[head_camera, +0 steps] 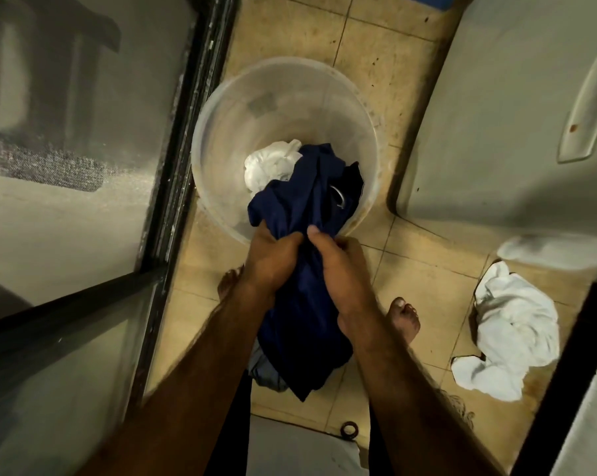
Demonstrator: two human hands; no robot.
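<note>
A dark blue garment (307, 201) hangs bunched over the near rim of a translucent plastic bucket (221, 132) on the tiled floor. My left hand (273, 259) grips the cloth on its left side, fingers curled into the fabric. My right hand (338, 262) grips it just beside, thumb on top. The garment's lower part drapes down between my forearms. Inside the bucket lies a crumpled white cloth (273, 163), partly covered by the blue one.
Another white cloth (516, 334) lies on the beige tiles at the right, near a grey appliance (496, 97). A dark-framed glass door (173, 166) runs along the left. My bare feet (405, 321) stand just behind the bucket.
</note>
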